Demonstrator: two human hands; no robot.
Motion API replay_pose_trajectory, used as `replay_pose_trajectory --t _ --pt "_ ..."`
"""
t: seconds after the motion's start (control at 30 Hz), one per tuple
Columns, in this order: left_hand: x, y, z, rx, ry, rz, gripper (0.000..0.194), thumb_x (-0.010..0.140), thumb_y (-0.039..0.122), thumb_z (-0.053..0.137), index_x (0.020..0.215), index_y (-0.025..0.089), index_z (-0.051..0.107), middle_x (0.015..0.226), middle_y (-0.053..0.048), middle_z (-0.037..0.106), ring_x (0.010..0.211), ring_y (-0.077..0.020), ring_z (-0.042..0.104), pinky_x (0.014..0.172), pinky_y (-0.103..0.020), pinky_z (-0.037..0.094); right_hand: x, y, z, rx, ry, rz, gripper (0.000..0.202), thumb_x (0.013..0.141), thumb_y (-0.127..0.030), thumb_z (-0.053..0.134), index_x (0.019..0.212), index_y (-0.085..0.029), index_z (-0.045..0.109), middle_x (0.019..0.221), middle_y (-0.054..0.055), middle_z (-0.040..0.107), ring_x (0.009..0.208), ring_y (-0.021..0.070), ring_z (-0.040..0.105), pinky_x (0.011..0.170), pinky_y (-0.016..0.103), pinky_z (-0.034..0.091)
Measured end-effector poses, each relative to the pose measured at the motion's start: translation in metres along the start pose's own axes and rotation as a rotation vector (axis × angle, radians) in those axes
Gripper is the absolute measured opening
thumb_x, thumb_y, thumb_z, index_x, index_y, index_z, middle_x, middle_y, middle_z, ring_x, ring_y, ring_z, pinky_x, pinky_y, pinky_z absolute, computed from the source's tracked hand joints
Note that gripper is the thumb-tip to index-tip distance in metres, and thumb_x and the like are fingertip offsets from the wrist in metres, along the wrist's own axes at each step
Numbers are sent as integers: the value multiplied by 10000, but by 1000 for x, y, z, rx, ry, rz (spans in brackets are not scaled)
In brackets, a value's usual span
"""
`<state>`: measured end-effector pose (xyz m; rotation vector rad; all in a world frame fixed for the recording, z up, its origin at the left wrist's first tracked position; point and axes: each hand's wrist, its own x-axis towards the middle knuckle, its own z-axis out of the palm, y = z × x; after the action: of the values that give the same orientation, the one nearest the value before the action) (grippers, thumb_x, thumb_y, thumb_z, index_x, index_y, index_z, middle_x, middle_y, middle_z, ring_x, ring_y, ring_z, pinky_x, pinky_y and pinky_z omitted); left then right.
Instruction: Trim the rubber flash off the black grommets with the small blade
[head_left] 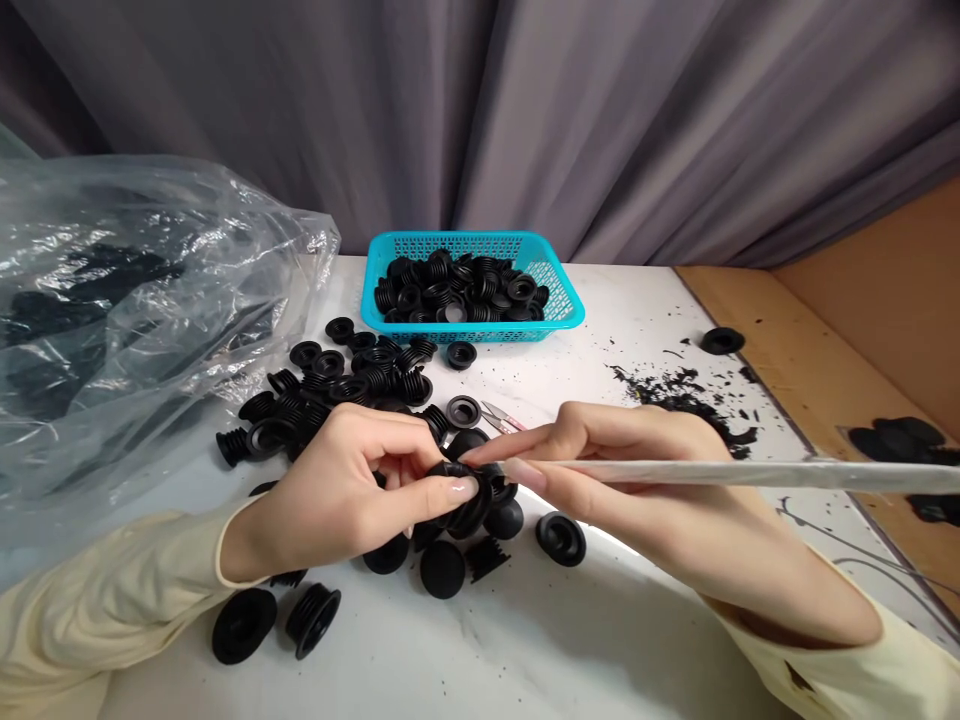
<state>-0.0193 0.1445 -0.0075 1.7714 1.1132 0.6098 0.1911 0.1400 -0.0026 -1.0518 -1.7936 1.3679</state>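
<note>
My left hand [367, 485] is closed on a black ribbed rubber plug [469, 510], with the thumb pressed on its near side. From the right, my right hand [622, 475] pinches a long, thin, whitish stick-like tool [712, 476] near its left end. That end meets the plug between my hands; its tip is hidden by the fingers and the dark rubber. Loose black plugs lie under and around my hands, among them a round-topped one [442, 570] just below. Small scissors [502, 418] lie partly covered behind my fingers.
A turquoise basket [472, 327] full of black plugs stands at the back. A pile of plugs [352, 380] spreads in front of it. At left rests a big clear plastic bag [247, 240] with black pieces inside. Black trimmings [667, 390] and a lone plug [722, 341] lie at right.
</note>
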Motion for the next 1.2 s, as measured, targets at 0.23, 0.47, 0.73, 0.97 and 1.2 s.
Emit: replay_pose_trajectory --t 0.23,0.47,0.73,0.97,1.2 --pt "-2 -3 0 8 28 80 221 778 195 613 566 132 600 497 33 512 431 -58 443 386 -160 332 0 2 -2 5 16 -17 271 855 -238 646 603 -195 558 884 37 738 832 226 705 603 255 551" --pt "-2 -5 1 16 31 91 193 786 204 617 608 131 636 511 28 520 441 -64 455 390 -167 346 1 3 -1 2 16 -24 270 857 -233 640 601 -201 562 896 32 739 829 229 705 594 268 562" --pt "-2 -3 -1 15 24 72 181 784 198 612 624 123 651 519 24 526 445 -65 460 392 -167 355 0 4 -1 17 18 -43 265 863 -223 643 611 -199 562 893 31 739 869 225 703 610 248 561" --pt "-4 -1 0 17 20 63 180 779 199 611 622 124 654 520 22 531 442 -65 462 390 -164 359 1 3 -1 16 18 -36 277 858 -235 646 602 -201 547 874 31 739 868 229 702 620 259 561" --pt "-2 -2 0 31 26 51 190 787 201 601 620 122 648 519 20 531 437 -65 466 386 -163 360 -2 4 0 -72 25 -79 268 877 -237 608 617 -207 550 914 27 737 776 214 702 544 256 536"
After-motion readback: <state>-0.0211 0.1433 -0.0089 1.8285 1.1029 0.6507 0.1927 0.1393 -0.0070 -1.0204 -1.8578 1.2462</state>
